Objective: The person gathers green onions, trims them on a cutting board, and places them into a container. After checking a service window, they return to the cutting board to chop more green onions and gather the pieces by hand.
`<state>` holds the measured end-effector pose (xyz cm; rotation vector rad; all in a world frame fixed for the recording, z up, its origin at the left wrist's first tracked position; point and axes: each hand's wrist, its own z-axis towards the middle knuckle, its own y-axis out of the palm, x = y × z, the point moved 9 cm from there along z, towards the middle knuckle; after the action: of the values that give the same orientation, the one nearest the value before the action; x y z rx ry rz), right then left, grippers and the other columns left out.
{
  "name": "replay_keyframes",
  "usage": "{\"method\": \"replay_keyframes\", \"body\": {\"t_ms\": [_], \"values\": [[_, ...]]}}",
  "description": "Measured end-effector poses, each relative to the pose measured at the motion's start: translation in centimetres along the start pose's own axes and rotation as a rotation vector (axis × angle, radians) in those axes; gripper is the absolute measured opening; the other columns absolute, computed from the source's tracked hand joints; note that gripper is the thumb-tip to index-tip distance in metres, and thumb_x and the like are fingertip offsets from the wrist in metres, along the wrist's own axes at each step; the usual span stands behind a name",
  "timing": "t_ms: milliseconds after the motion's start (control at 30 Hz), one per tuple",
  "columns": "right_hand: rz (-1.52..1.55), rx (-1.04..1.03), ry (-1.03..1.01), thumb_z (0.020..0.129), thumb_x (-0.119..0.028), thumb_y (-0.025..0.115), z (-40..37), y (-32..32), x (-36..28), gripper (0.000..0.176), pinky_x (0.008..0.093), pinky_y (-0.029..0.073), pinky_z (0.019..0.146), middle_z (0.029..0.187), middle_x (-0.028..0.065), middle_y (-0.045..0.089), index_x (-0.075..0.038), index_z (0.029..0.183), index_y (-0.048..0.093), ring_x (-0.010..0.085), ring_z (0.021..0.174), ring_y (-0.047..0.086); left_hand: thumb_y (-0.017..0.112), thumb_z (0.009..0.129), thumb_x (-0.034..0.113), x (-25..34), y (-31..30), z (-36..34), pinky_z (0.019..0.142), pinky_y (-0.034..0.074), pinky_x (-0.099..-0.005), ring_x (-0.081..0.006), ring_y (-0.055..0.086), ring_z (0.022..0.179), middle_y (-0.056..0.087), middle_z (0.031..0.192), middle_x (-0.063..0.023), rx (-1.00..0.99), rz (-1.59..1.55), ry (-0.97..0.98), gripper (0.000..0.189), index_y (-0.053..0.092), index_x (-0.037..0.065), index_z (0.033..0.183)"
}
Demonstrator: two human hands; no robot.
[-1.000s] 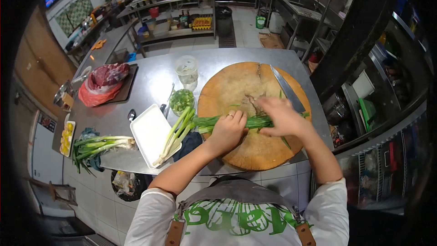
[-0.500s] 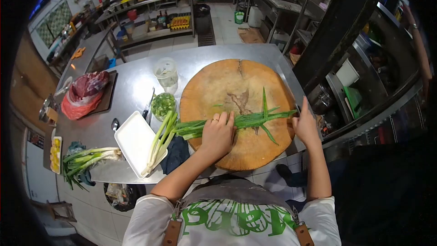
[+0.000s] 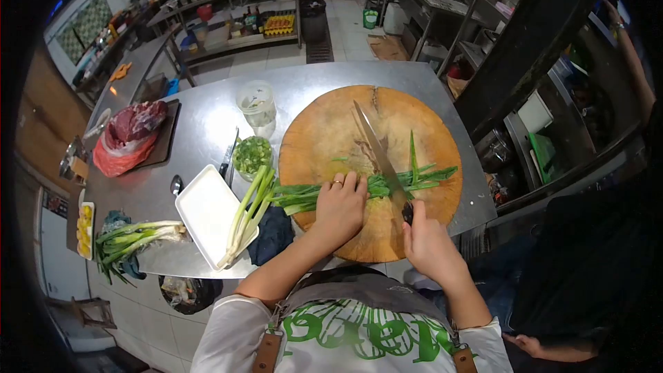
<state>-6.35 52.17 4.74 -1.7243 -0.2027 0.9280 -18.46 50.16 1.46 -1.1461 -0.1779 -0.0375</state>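
Note:
On the round wooden chopping block lies a bunch of green onions, stretched left to right. My left hand is closed over the bunch, fingers curled and pressing it down. The handle of a kitchen knife is in my right hand. Its long blade points away from me and crosses the green tops, just right of my left fingers. A loose green leaf stands off the bunch. The white onion stalks lie over a white tray beside the block.
Left of the block are a container of chopped green onion, a clear plastic container, a small knife, a spoon, raw meat and more green onions. Another person's hand shows at lower right.
My right hand has come from the block's right edge inward and nearer to me, bringing the knife blade into view across the onions. My left hand still presses the bunch.

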Motion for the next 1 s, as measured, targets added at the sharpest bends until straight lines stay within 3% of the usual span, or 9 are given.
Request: {"method": "replay_keyframes", "body": {"t_ms": [467,567,633,667,700,767,867,1000], "values": [[-0.006,-0.009,-0.051,0.081,-0.01,0.045,6.6,2.3,0.8,0.024,0.0502,0.041,0.057,0.065,0.031,0.052,0.006,0.096,0.035,0.047,0.063,0.051,0.059,0.071,0.022,1.0,-0.8,-0.7,0.063,0.038,-0.0327,-0.0224,0.049,0.078,0.051,0.083,-0.0072,0.01,0.003,0.114,0.037,0.056,0.005,0.104],[-0.028,0.062,-0.12,0.084,-0.011,0.046,7.8,1.5,1.0,0.025,0.0454,0.042,0.048,0.059,0.0245,0.053,0.004,0.099,0.035,0.0392,0.052,0.054,0.059,0.071,0.022,1.3,-1.1,-1.2,0.065,0.038,-0.0329,-0.0225,0.049,0.08,0.05,0.084,-0.0075,0.025,-0.027,0.119,0.037,0.056,0.006,0.105],[0.379,-0.213,0.003,0.085,-0.014,0.044,8.0,1.9,1.9,0.027,0.0393,0.045,0.046,0.057,0.0181,0.054,0.003,0.105,0.036,0.0303,0.045,0.055,0.059,0.072,0.022,1.3,-1.0,-1.2,0.067,0.038,-0.0337,-0.0229,0.049,0.081,0.05,0.084,-0.0079,0.009,-0.028,0.119,0.038,0.055,0.005,0.106],[0.502,-0.193,0.036,0.086,-0.017,0.046,8.0,1.5,3.0,0.034,0.0335,0.042,0.041,0.058,0.0159,0.055,0.0,0.113,0.036,0.0224,0.039,0.052,0.058,0.073,0.023,1.2,-0.9,-1.0,0.068,0.038,-0.0345,-0.0234,0.049,0.083,0.051,0.085,-0.0082,-0.012,-0.034,0.105,0.039,0.054,0.004,0.107],[0.545,-0.147,0.052,0.085,-0.018,0.047,7.8,-0.3,3.4,0.036,0.0357,0.043,0.045,0.062,0.015,0.056,-0.001,0.116,0.038,0.0247,0.046,0.055,0.058,0.073,0.023,1.2,-1.0,-0.9,0.068,0.038,-0.0345,-0.0234,0.049,0.083,0.051,0.085,-0.0082,-0.006,-0.036,0.102,0.039,0.054,0.004,0.107],[0.359,0.108,-0.236,0.085,-0.02,0.048,8.7,-4.7,3.7,0.032,0.0384,0.043,0.052,0.068,0.017,0.057,-0.001,0.111,0.042,0.0318,0.057,0.057,0.056,0.074,0.025,0.8,-0.7,-0.5,0.078,0.036,-0.0393,-0.0253,0.049,0.087,0.051,0.088,-0.0098,-0.069,-0.01,0.036,0.045,0.05,0.001,0.112],[-0.014,0.218,-0.233,0.083,-0.022,0.05,10.5,-8.6,5.3,0.027,0.044,0.043,0.063,0.077,0.0248,0.056,-0.002,0.1,0.046,0.0403,0.074,0.054,0.055,0.073,0.029,0.6,-1.5,0.2,0.088,0.03,-0.0445,-0.0271,0.049,0.091,0.051,0.092,-0.0123,-0.115,0.005,-0.027,0.054,0.045,-0.002,0.116],[-0.243,0.263,-0.305,0.081,-0.022,0.052,13.4,-8.3,10.1,0.028,0.0429,0.044,0.067,0.086,0.0188,0.057,-0.006,0.103,0.048,0.0374,0.078,0.055,0.056,0.071,0.032,0.9,-2.4,1.1,0.092,0.026,-0.0478,-0.0277,0.048,0.095,0.051,0.095,-0.0145,-0.134,0.02,-0.018,0.059,0.044,-0.003,0.117]]}}
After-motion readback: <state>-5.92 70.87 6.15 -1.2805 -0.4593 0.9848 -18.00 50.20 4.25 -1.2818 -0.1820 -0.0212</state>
